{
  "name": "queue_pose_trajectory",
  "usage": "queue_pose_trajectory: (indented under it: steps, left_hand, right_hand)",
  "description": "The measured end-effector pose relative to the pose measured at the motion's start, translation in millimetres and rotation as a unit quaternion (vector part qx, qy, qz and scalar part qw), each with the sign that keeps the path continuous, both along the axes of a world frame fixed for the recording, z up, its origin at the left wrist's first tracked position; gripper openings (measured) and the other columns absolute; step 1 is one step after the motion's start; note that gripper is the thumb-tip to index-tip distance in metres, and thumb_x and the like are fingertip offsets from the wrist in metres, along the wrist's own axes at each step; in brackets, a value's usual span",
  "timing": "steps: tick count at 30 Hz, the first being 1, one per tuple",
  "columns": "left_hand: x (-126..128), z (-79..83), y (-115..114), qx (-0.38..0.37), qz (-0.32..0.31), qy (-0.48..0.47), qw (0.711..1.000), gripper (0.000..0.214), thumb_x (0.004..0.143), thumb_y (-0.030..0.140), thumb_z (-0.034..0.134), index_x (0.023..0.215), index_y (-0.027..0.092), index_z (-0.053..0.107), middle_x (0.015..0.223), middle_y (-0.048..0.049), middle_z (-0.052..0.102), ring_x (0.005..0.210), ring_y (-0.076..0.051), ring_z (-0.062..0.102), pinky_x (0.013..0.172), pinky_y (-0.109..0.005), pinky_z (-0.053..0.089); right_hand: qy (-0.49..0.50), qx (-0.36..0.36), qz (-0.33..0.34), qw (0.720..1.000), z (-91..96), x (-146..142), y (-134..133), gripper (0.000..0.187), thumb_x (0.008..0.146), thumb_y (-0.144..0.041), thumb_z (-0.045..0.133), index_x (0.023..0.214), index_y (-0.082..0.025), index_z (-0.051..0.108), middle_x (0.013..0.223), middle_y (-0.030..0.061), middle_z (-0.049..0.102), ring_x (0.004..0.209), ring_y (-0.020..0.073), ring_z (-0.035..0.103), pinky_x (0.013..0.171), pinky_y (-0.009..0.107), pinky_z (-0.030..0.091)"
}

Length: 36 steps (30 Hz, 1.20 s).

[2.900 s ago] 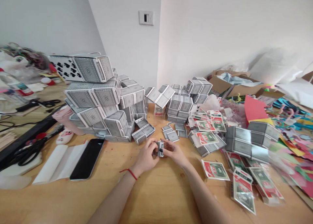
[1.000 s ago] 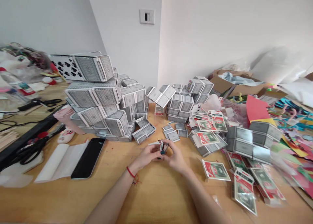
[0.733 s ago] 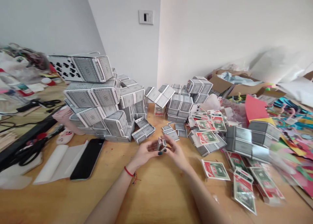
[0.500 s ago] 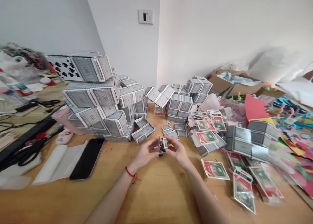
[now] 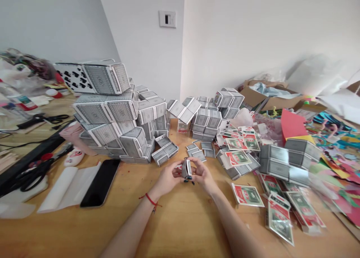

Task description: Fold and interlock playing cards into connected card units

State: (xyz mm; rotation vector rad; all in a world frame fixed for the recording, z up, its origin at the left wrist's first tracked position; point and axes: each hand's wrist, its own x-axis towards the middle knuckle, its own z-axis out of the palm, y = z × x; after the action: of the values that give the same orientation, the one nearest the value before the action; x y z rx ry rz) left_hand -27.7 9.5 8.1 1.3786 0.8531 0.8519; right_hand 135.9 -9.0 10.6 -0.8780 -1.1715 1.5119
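Note:
Low over the wooden table, my left hand (image 5: 169,176) and my right hand (image 5: 204,175) grip a small folded playing-card piece (image 5: 186,169) between them. Grey patterned card back faces up toward me, with white edges bent over. My fingers hide part of it, and dark nail polish shows at its lower end. Just beyond my hands lie several flat folded cards (image 5: 196,153). Near my left hand sits an open card box piece (image 5: 165,150). A red string bracelet circles my left wrist.
Large stacked card blocks (image 5: 120,108) rise at the left, smaller stacks (image 5: 208,119) at the back right. A black phone (image 5: 100,183), white paper roll (image 5: 57,188) and scissors (image 5: 36,171) lie left. Red-green card packs (image 5: 249,195) and coloured scraps cover the right.
The two card parts between my hands have come together into one folded piece, now turned with its back facing me. Both hands stay in nearly the same place.

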Motion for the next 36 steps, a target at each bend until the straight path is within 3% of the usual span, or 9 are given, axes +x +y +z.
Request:
queue_pose_trajectory:
  steps: [5, 9, 11, 15, 22, 32, 36]
  left_hand:
    - [0, -1.7, -1, 0.043, 0.027, 0.032, 0.998, 0.053, 0.064, 0.012, 0.062, 0.114, 0.017, 0.048, 0.109, -0.0123, 0.056, 0.09, -0.021, 0.059, 0.078, -0.039, 0.05]
    - [1, -2.4, -2, 0.08, 0.052, 0.059, 0.994, 0.051, 0.065, 0.008, 0.058, 0.114, 0.018, 0.048, 0.114, -0.0115, 0.052, 0.088, -0.019, 0.059, 0.076, -0.036, 0.052]
    - [2, -2.9, -2, 0.097, 0.065, 0.078, 0.99, 0.05, 0.065, 0.007, 0.057, 0.114, 0.019, 0.048, 0.116, -0.0108, 0.05, 0.088, -0.018, 0.059, 0.076, -0.035, 0.052]
    - [2, -4.6, -3, 0.126, 0.081, 0.112, 0.982, 0.051, 0.065, 0.004, 0.055, 0.112, 0.021, 0.049, 0.118, -0.0082, 0.049, 0.094, -0.018, 0.057, 0.078, -0.033, 0.052]
    - [2, -9.2, -4, 0.15, 0.09, 0.135, 0.975, 0.052, 0.065, 0.005, 0.054, 0.113, 0.023, 0.049, 0.119, -0.0072, 0.048, 0.103, -0.02, 0.053, 0.08, -0.033, 0.051]
    - [3, -8.4, -5, 0.189, 0.086, 0.176, 0.962, 0.058, 0.064, 0.0, 0.051, 0.116, 0.025, 0.046, 0.121, -0.0056, 0.047, 0.105, -0.019, 0.051, 0.081, -0.032, 0.05]
    - [2, -6.2, -5, 0.208, 0.105, 0.205, 0.95, 0.06, 0.064, 0.0, 0.051, 0.117, 0.026, 0.046, 0.123, -0.0055, 0.045, 0.107, -0.021, 0.049, 0.085, -0.035, 0.047]
  right_hand:
    - [0.025, -0.02, 0.004, 0.999, -0.3, -3, 1, 0.06, 0.057, -0.034, 0.072, 0.112, -0.024, 0.048, 0.091, 0.0046, 0.06, 0.066, 0.015, 0.056, 0.057, 0.026, 0.047]
    - [0.066, -0.081, -0.063, 0.992, -6.6, -8, 3, 0.047, 0.063, -0.038, 0.067, 0.106, -0.022, 0.056, 0.105, 0.0066, 0.057, 0.066, 0.0141, 0.057, 0.054, 0.027, 0.048]
    - [0.07, -0.112, -0.094, 0.987, -10.7, -11, 4, 0.042, 0.062, -0.039, 0.068, 0.098, -0.019, 0.061, 0.1, 0.0069, 0.06, 0.066, 0.015, 0.058, 0.054, 0.027, 0.048]
    - [0.053, -0.14, -0.092, 0.984, -15.5, -13, 6, 0.036, 0.057, -0.042, 0.07, 0.08, -0.014, 0.067, 0.079, 0.0058, 0.064, 0.065, 0.0173, 0.058, 0.057, 0.031, 0.05]
    - [-0.061, -0.094, -0.138, 0.984, -15.5, -11, 6, 0.034, 0.059, -0.047, 0.066, 0.062, -0.013, 0.063, 0.053, 0.0012, 0.059, 0.045, 0.0143, 0.054, 0.046, 0.026, 0.044]
    - [-0.203, 0.014, -0.217, 0.955, -12.3, -17, -1, 0.035, 0.07, -0.05, 0.054, 0.059, -0.017, 0.053, 0.051, 0.0, 0.053, 0.041, 0.0133, 0.052, 0.044, 0.025, 0.042]
    - [-0.188, 0.013, -0.181, 0.965, -11.7, -16, -2, 0.037, 0.075, -0.051, 0.048, 0.063, -0.018, 0.056, 0.048, -0.0002, 0.053, 0.04, 0.0141, 0.051, 0.042, 0.026, 0.042]
